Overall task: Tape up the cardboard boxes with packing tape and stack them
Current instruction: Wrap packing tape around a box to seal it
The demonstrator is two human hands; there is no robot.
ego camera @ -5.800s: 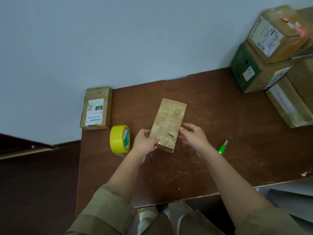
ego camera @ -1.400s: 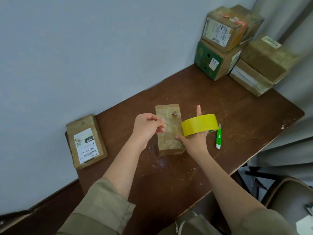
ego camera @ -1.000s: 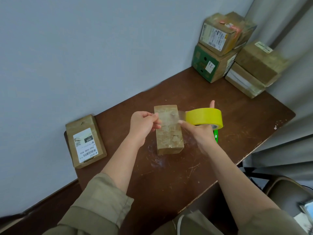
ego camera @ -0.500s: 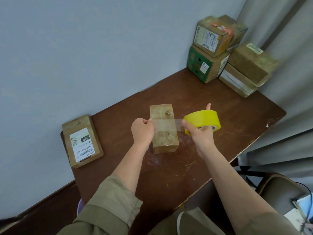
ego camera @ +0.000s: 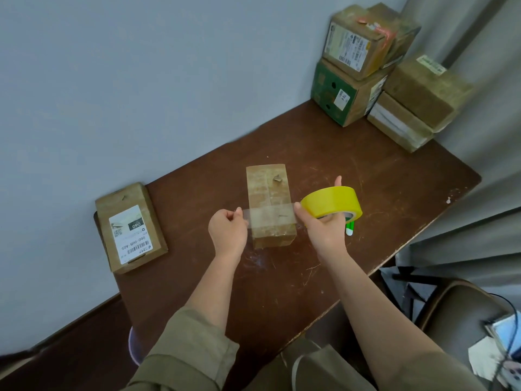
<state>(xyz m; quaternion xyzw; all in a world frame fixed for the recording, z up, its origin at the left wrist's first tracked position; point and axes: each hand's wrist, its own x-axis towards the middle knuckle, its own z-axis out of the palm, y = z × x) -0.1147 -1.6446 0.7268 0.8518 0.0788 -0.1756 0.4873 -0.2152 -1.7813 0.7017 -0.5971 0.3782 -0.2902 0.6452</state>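
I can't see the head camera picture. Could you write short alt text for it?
A person's left hand and right hand stretch a strip of clear packing tape from a yellow tape roll above a small brown cardboard box on a dark wooden table. More cardboard boxes are stacked in the far right corner.

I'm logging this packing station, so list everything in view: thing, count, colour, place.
table: 1, dark brown, against wall
small box: 1, tan, table centre
labelled box: 1, tan, table's left edge
stacked boxes: about five, tan and green, far right corner
tape roll: 1, yellow, in right hand
tape strip: 1, clear, stretched over small box
cutter: 1, green-white, behind roll
left hand: pinches strip end
right hand: holds roll
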